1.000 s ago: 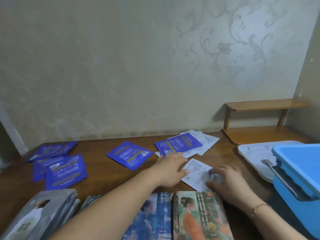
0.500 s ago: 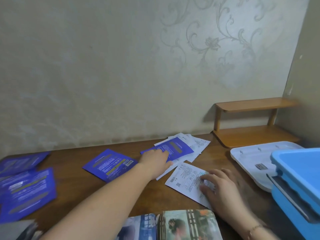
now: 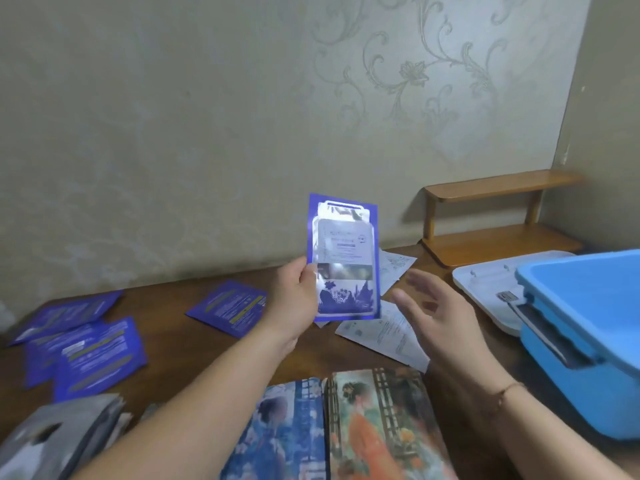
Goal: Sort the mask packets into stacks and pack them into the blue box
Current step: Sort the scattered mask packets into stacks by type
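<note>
The left hand (image 3: 296,296) pinches one purple-edged mask packet with a silvery printed face (image 3: 343,258) by its lower left edge and holds it upright above the dark brown wooden table (image 3: 166,327), clear of the surface. The right hand (image 3: 436,313) hovers just right of that packet, palm turned toward it, fingers spread and loosely bent, holding nothing. On the table below and behind the raised packet lie white printed mask packets (image 3: 384,332): one flat near the right hand and at least two more overlapping farther back; their exact number cannot be told because the raised packet hides part of them. One purple packet with yellow print (image 3: 230,308) lies alone at the table's middle, left of the left hand. At the far left lies a loose group of purple packets (image 3: 93,355), at least three, overlapping, the farthest one slanting toward the wall. Along the near edge are two stacks of packets with painted figures, one mostly blue (image 3: 280,427) and one with an orange-robed figure (image 3: 377,424), side by side and touching. At the near left corner is a grey stack of packets (image 3: 59,438), fanned and blurred. The open blue plastic box (image 3: 585,344) stands at the right edge of the table, with one white plastic lid (image 3: 485,289) lying flat just behind it. A small wooden two-tier shelf (image 3: 498,216) sits in the far right corner against the patterned wall.
</note>
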A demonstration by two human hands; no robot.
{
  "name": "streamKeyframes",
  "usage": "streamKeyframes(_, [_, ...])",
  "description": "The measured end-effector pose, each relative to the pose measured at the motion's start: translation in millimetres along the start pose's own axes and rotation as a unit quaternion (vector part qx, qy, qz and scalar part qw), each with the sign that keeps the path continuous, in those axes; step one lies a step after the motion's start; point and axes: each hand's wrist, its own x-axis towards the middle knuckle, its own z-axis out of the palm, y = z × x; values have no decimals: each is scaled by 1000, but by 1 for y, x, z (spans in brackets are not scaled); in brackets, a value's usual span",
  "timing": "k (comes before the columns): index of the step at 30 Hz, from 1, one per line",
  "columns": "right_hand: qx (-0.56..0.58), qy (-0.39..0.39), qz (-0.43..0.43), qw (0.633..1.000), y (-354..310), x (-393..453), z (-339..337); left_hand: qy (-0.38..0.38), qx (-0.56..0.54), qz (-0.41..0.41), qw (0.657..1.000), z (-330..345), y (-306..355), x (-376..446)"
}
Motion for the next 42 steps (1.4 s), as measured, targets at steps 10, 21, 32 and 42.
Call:
streamKeyframes(10, [316,-77,103,940,-33,-37,-19,-122,-300,-158,933,-17,29,-59])
streamKeyframes(21, [234,-181,55,954,-70,-115,-24,-130,-242,-179,945,-67,48,-113])
streamKeyframes(32, [285,-213,-35,934,-151,-129,86,-76,-206,-121,968,-209,13,-169])
streamKeyframes(42, [126,-330,-208,912,-242,-128,212,159,-143,-197,957,-413,-62,-199])
